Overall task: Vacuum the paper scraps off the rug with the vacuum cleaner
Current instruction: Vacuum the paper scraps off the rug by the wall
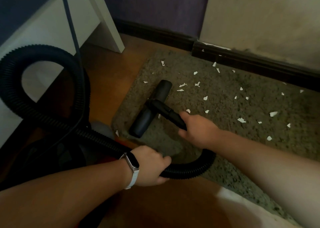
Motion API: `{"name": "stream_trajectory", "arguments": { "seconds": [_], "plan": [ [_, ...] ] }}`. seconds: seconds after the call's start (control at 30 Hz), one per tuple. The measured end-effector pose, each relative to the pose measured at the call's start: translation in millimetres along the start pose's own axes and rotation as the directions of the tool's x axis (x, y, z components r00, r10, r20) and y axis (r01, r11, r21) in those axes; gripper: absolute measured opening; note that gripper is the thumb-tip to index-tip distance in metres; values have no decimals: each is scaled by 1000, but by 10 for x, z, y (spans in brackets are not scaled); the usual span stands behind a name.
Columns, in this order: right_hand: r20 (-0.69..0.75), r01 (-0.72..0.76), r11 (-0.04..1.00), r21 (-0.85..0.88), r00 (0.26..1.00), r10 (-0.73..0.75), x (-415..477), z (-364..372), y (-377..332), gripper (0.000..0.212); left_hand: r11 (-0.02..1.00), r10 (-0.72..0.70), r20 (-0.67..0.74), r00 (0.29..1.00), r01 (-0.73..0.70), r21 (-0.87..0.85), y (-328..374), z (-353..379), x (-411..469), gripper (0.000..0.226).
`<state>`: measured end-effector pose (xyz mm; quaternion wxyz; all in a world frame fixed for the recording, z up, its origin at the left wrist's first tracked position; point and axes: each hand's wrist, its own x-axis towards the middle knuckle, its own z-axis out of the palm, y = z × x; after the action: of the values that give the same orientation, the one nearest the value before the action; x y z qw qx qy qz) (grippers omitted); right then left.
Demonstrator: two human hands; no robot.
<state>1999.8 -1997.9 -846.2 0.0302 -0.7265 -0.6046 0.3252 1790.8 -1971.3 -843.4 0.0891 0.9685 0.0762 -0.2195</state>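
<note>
Floor nozzle (150,108) of the vacuum cleaner lies flat on the rug (225,141), near the rug's left edge. Its long axis runs diagonally from lower left to upper right. A black tube (165,112) joins the nozzle at mid-length and angles back toward the person.

Right hand (199,130) grips the rear end of the tube, with the fingers curled round it. From there the ribbed black hose (190,171) bends down and to the left. Left hand (149,165) is closed round the hose. Beyond that hand the hose runs left and rises in a large loop.

Paper scraps (273,113): white, torn, scattered over the rug, mostly right of and beyond the nozzle. The nearest lie just beside the nozzle's far end and beside the tube. One sits at the rug's left corner and a few lie close to the skirting board (251,64).

Dark bulk under the hose at lower left; detail not resolvable in the dim light.

Left wrist carries a wristband (132,164) with a dark face and pale strap. The rug lies on a brown wooden floor (107,82). White furniture (52,28) stands at upper left, and a thin black cable (72,32) runs down across it.
</note>
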Motion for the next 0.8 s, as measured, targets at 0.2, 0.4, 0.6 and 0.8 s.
{"name": "stream_trajectory", "arguments": {
  "seconds": [0.2,0.4,0.6,0.8],
  "plan": [
    [7,137,985,-107,991,-137,112,123,-328,53,999,-22,90,996,26,-38,4,108,-176,38],
    [39,157,978,-137,987,-153,316,97,-557,33,991,-96,98,991,104,-87,-122,153,-328,40],
    [83,199,971,-131,978,-190,396,236,-865,34,970,-138,140,981,163,-183,-150,287,-623,38],
    [122,230,955,-186,970,-209,399,397,-1013,36,966,-174,145,974,197,-167,-86,415,-769,41]
  ]
}}
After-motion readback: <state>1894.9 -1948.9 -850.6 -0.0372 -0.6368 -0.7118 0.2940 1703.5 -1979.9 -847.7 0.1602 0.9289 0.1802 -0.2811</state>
